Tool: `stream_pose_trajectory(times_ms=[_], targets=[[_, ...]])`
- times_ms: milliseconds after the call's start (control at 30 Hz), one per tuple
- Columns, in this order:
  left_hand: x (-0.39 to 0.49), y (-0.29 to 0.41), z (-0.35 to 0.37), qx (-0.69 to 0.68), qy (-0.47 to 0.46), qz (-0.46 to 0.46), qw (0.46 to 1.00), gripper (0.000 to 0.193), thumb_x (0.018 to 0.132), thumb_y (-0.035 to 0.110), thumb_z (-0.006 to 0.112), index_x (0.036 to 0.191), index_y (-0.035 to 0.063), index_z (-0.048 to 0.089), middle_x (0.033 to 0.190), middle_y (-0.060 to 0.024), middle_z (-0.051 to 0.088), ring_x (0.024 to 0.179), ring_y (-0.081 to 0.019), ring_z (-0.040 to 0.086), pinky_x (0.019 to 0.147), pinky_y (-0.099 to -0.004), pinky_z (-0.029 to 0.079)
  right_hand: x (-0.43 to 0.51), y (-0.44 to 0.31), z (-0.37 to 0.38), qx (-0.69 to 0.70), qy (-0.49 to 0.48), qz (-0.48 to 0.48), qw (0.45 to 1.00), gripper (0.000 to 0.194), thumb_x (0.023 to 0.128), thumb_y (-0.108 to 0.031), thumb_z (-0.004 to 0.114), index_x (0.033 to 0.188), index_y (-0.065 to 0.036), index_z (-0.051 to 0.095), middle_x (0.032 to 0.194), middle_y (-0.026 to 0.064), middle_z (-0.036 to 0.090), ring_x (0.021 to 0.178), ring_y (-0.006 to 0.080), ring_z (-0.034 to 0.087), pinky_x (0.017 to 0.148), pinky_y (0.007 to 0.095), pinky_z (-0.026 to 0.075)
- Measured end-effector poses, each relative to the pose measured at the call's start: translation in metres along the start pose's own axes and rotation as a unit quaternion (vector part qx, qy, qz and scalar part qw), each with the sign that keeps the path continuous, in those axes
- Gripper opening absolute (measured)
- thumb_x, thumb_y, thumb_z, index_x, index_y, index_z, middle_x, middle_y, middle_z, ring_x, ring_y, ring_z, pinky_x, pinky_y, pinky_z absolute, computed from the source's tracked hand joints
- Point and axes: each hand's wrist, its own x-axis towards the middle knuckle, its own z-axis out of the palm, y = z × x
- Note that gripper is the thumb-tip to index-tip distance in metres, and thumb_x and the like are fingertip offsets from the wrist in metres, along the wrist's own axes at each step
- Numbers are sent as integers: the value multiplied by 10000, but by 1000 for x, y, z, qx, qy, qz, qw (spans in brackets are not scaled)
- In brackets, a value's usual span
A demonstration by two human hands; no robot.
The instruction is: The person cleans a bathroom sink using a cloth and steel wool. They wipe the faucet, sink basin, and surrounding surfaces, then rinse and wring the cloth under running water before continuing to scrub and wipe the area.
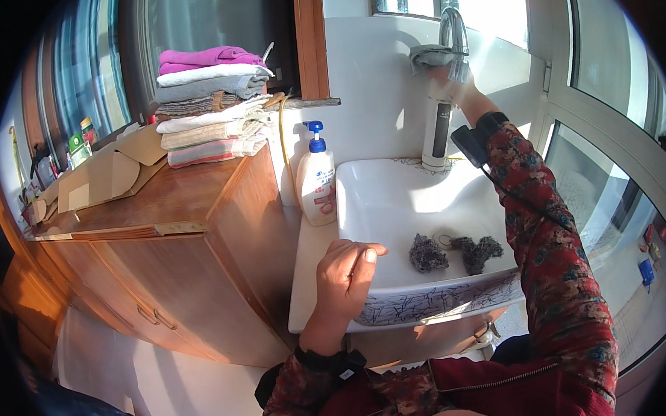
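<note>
At the tall faucet (436, 126) behind the sink, my right hand (452, 82) grips a grey cloth (429, 57). The faucet's chrome spout (458, 37) partly covers that hand. Over the left front rim of the white ceramic sink (367, 206), my left hand (345, 272) has curled fingers, with no object visible in it. Two dark, curly clumps, apparently steel wool scrubbers, lie in the basin: one on the left (427, 253) and one on the right (476, 253). Between them, the round drain (443, 239) shows in part.
A pump bottle (316, 180) with a blue top stands left of the sink. Further left, a wooden cabinet (162, 285) bears folded towels (215, 109) and flattened cardboard (102, 177). Glazed window frames (604, 103) bound the right side. Another person's leg (89, 410) is at lower left.
</note>
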Motion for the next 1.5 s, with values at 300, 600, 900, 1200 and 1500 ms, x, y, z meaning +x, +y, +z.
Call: stream_pose_trajectory(times_ms=[300, 600, 900, 1200, 1500], targets=[[4, -3, -8, -20, -28, 22, 999, 287, 952, 115, 496, 899, -29, 738, 592, -47, 533, 664, -205, 526, 696, -357, 456, 65, 33, -23, 506, -39, -60, 860, 481, 983, -326, 596, 1382, -82, 485, 1224, 153, 633, 1115, 298, 638, 988, 413, 517], [6, -8, -7, -39, -25, 40, 998, 295, 950, 120, 495, 888, -33, 739, 592, -49, 546, 631, -206, 534, 690, -351, 459, 39, -49, -122, 561, -17, -149, 814, 499, 906, -56, 662, 1375, -102, 497, 1241, 97, 598, 1094, 225, 645, 950, 336, 549], [3, -3, -6, -12, -12, 34, 999, 263, 963, 132, 526, 886, -22, 725, 701, -93, 640, 675, -244, 610, 739, -366, 471, -7, -108, -197, -148, 77, -404, 899, 502, 837, 46, 678, 1309, -95, 582, 1272, 134, 638, 1116, 327, 656, 959, 383, 563], [0, 5, -1, 29, 7, -16, 999, 249, 984, 172, 550, 896, 18, 725, 668, -88, 625, 656, -278, 596, 752, -369, 472, -59, -118, -259, -65, -42, -285, 955, 530, 847, 21, 675, 1336, -161, 583, 1243, 100, 655, 1135, 276, 649, 963, 381, 543], [-3, 3, -1, 21, 3, -15, 1000, 248, 984, 160, 557, 896, 8, 733, 651, -113, 592, 642, -248, 576, 677, -367, 466, 24, -170, -253, 84, -188, -3, 979, 475, 802, -245, 831, 1199, -34, 678, 1019, 110, 731, 887, 193, 700, 821, 342, 557]])
